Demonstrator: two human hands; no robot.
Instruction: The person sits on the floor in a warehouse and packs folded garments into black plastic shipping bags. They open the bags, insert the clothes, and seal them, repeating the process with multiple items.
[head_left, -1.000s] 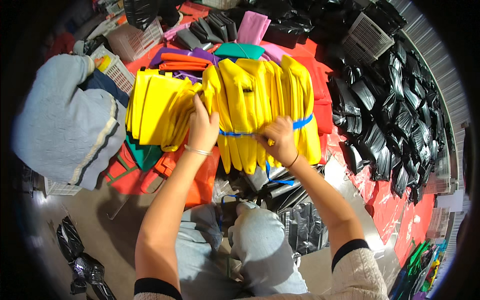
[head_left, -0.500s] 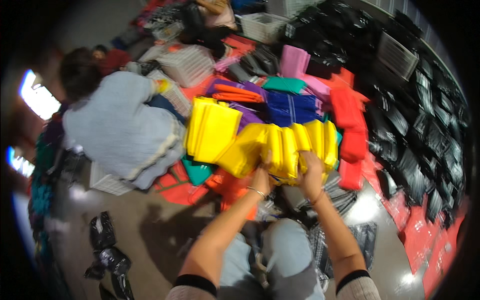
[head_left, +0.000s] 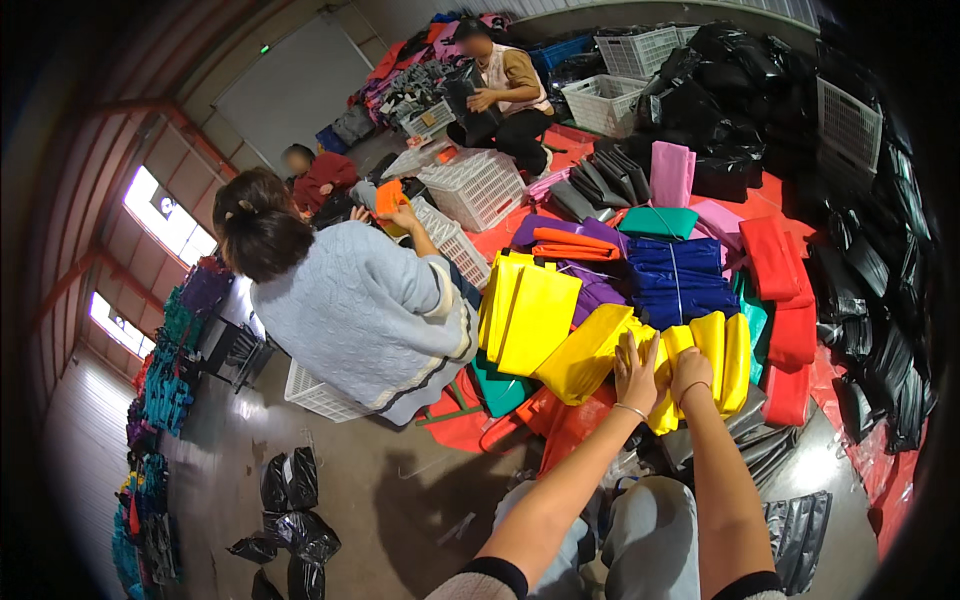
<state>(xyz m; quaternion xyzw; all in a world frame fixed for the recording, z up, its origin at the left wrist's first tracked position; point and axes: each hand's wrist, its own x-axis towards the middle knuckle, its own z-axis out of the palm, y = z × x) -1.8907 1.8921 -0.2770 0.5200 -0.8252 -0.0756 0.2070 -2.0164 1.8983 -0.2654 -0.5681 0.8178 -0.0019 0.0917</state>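
Several yellow folded bundles of smooth, sheet-like material stand in a row in front of me. My left hand lies against the bundles on the row's left side, fingers stretched out and apart. Close to its right, my right hand has its fingers curled over the row, closed on one of the bundles; the fingertips are partly hidden. A flat yellow stack leans to the left of the row. Behind it lie a tied navy blue stack, a purple stack and an orange folded bundle.
A person in a light blue sweater sits close on my left, holding something orange. Another person works farther back. White plastic crates stand between. Red folded bundles and heaped black bags are on the right; black packages lie on the floor.
The view has swung left and up, so the bundles sit farther right in it. My left hand has opened out, its fingers now spread on the yellow row. My right hand stays at the row.
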